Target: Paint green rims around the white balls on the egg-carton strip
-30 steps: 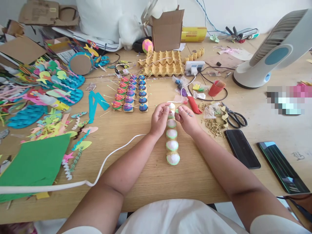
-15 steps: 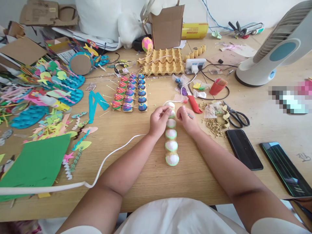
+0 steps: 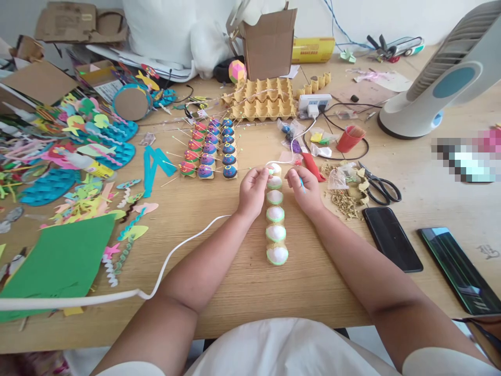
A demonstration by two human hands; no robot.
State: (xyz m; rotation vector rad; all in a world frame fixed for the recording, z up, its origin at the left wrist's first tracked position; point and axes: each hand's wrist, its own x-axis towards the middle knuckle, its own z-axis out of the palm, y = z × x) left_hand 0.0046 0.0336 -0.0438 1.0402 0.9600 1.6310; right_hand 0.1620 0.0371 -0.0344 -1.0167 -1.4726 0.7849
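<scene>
A strip of egg-carton cups [image 3: 276,232] runs away from me down the middle of the table. Its bumps are covered in white and edged in light green. At its far end, my left hand [image 3: 253,191] is closed in a pinch on a small pale-green piece [image 3: 271,171], which looks like soft clay. Across the strip, my right hand [image 3: 305,189] is closed around a thin blue stick [image 3: 301,183], apart from the cups. Whether its thumb and forefinger also pinch something cannot be made out.
Painted egg-carton strips [image 3: 209,148] with pins stand behind on the left. Paper cutouts and a green sheet [image 3: 66,250] cover the left side. To the right lie scissors [image 3: 379,185], two phones [image 3: 392,239], and a red cup of sticks [image 3: 351,140]. A white cord [image 3: 183,237] crosses the table.
My left hand's fingers have shifted, and the pale-green piece now shows at their tips. My right hand has turned slightly, with the blue stick now pointing more downward. The strip stays in place.
</scene>
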